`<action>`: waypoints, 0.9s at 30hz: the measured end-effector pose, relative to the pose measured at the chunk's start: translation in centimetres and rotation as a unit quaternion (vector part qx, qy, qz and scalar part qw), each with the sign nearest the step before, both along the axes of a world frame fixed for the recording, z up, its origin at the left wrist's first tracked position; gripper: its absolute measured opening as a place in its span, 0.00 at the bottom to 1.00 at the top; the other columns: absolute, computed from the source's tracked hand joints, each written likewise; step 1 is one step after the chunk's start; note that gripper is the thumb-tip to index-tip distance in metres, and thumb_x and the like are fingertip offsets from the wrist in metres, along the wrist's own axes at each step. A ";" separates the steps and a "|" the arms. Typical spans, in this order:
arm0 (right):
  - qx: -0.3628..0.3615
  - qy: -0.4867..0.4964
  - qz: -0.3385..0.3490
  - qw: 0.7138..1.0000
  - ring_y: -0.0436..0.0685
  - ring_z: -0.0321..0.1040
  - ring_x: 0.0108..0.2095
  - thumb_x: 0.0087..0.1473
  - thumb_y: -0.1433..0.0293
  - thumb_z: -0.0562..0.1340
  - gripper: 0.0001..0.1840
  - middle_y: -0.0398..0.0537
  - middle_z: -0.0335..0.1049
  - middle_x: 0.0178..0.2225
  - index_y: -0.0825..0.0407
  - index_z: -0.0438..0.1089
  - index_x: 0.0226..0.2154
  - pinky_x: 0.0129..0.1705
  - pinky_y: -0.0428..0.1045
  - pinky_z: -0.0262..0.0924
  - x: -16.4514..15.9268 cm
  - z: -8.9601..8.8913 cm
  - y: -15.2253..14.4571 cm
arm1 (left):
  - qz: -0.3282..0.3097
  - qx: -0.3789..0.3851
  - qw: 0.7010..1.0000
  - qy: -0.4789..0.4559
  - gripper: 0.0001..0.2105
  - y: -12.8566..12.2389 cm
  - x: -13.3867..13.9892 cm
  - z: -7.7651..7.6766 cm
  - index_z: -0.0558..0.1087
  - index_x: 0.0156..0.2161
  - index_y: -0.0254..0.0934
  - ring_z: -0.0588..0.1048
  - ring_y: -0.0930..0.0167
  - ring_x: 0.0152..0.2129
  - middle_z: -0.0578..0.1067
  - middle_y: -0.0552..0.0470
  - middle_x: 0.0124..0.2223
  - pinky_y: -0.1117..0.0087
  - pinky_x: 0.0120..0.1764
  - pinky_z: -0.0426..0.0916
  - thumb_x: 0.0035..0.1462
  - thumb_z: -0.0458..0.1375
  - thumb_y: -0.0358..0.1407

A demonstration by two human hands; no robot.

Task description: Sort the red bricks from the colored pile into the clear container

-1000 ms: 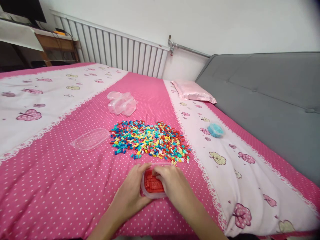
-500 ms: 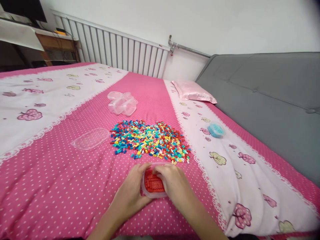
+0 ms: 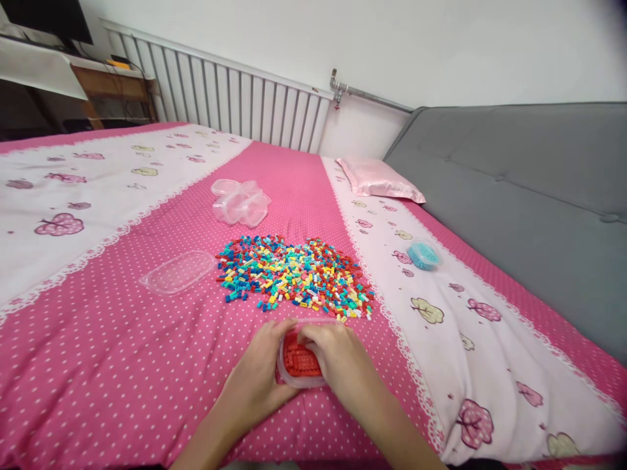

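A clear plastic container (image 3: 296,382) stands on the bed just in front of me, with red building bricks (image 3: 301,362) laid closely together inside. My left hand (image 3: 264,365) grips its left side, thumb near the front and fingers at the far rim. Over the right part of the container bends my right hand (image 3: 336,352), its fingertips down among the red bricks. Whether a brick is pinched there is hidden. Beyond both hands spreads a heap of small mixed-colour bricks (image 3: 294,271), in red, blue, green, yellow and white.
A clear lid (image 3: 179,273) lies left of the heap. Several clear containers (image 3: 242,203) are grouped behind it. To the right sits a container of light-blue pieces (image 3: 424,256). A pink pillow (image 3: 379,179) rests by the grey headboard (image 3: 514,176); a white radiator (image 3: 220,88) lines the wall.
My right fingers have shifted very slightly inside the container. My left hand, the container and the heap look the same.
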State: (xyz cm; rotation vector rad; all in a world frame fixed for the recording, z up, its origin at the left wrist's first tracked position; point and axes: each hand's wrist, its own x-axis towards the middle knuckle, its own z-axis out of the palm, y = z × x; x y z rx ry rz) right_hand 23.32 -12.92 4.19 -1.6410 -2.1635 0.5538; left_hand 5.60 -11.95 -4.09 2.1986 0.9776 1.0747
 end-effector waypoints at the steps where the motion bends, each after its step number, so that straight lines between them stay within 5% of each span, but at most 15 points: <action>1: 0.001 0.002 0.000 1.000 0.55 0.74 0.35 0.59 0.81 0.62 0.12 0.44 0.79 0.34 0.51 0.77 0.32 0.37 0.46 0.58 0.0 0.0 0.0 | 0.000 0.000 1.000 0.000 0.36 0.0 0.0 0.0 0.55 0.64 0.46 0.74 0.58 0.52 0.71 0.44 0.57 0.56 0.54 0.71 0.57 0.69 0.41; 27: 0.011 0.001 0.033 0.999 0.56 0.74 0.35 0.60 0.82 0.61 0.12 0.44 0.79 0.34 0.52 0.76 0.31 0.38 0.47 0.58 0.1 -0.3 0.2 | 0.000 -0.002 1.000 -0.005 0.33 -0.1 0.1 0.4 0.59 0.62 0.44 0.74 0.61 0.50 0.72 0.46 0.56 0.59 0.52 0.72 0.57 0.69 0.40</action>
